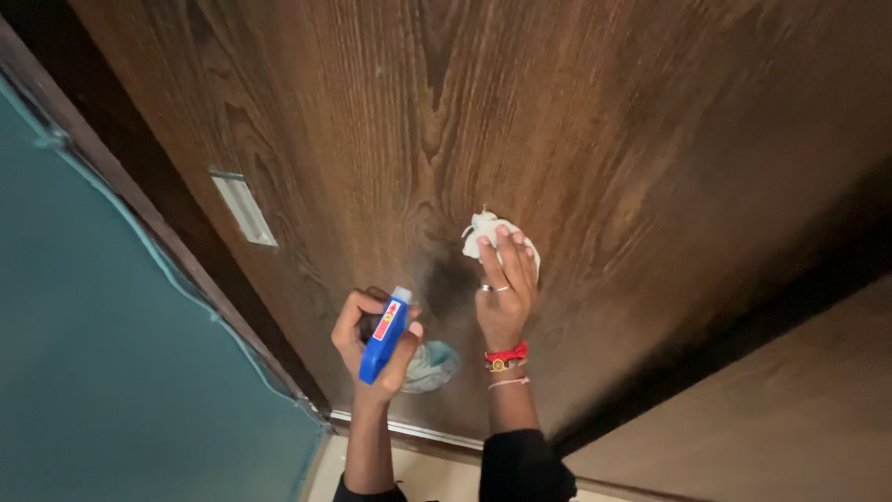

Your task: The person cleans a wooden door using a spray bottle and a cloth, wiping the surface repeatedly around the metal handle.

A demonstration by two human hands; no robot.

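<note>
The left hand (372, 339) is curled tight around a blue spray bottle (385, 335), whose long axis slants from near-left to far-right, its white nozzle toward the wooden door (557, 121). Just right, the right hand (505, 296) lies flat, fingers (506, 256) straight and together, pressing a white cloth (483, 231) to the door; the cloth shows beyond the fingertips.

Most of the white cloth (483, 232) is hidden under the right hand (505, 296); only a crumpled edge shows above the fingertips. The spray bottle (385, 335) body is mostly hidden by the left hand (372, 346), its label too small to make out. Both forearms are cut off by the bottom edge. The wooden door (576, 121) runs past the top edge.
</note>
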